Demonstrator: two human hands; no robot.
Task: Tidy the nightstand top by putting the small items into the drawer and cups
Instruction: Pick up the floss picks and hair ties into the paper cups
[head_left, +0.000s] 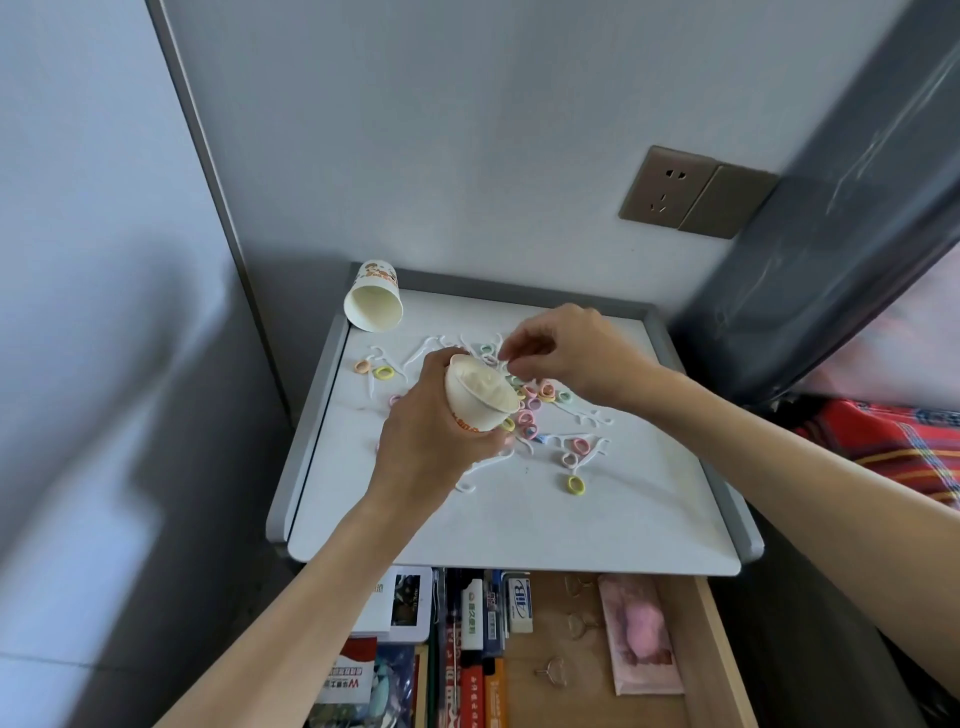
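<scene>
Early days: left hand grips a cup tilted over the table, right hand bunched at its rim (can't tell if it holds anything), lots of hair ties and floss picks left scattered, second cup on its side, drawer open.

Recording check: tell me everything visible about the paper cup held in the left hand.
The paper cup is white outside, cream inside, with orange print near its base. It looks like thin paper. The left hand grips its lower body, tilting the open mouth up and right, above the hair ties on the nightstand top. Contents are unclear.
</scene>
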